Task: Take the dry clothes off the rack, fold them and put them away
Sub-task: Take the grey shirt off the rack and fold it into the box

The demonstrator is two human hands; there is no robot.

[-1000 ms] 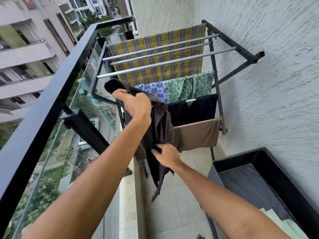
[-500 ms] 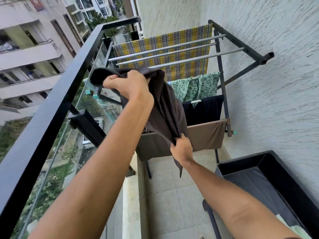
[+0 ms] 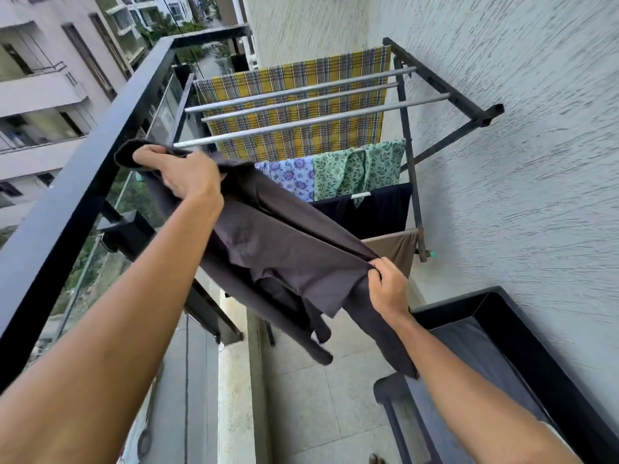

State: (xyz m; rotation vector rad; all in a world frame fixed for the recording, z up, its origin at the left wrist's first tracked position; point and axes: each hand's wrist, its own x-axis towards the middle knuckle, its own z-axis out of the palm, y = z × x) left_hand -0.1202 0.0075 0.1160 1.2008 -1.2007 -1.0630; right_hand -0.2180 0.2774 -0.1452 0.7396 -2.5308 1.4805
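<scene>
Arms outstretched; left hand [image 3: 187, 175] raised, right hand [image 3: 388, 289] lower; fingers of both grip dark garment [image 3: 284, 249].

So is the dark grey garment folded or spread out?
Spread out, not folded: the dark grey cloth garment is stretched between the left hand and right hand, loose ends hanging below.

Bare arms, bare hands

Both forearms are uncovered from the bottom edge right up to the wrists, skin showing the whole way. The left hand [image 3: 187, 177], in front of the left end of the drying rack [image 3: 442, 77], is bare too, same as the right hand [image 3: 388, 289] just below the rack's right end. Whatever's worn higher up is out of frame, so can't tell.
</scene>
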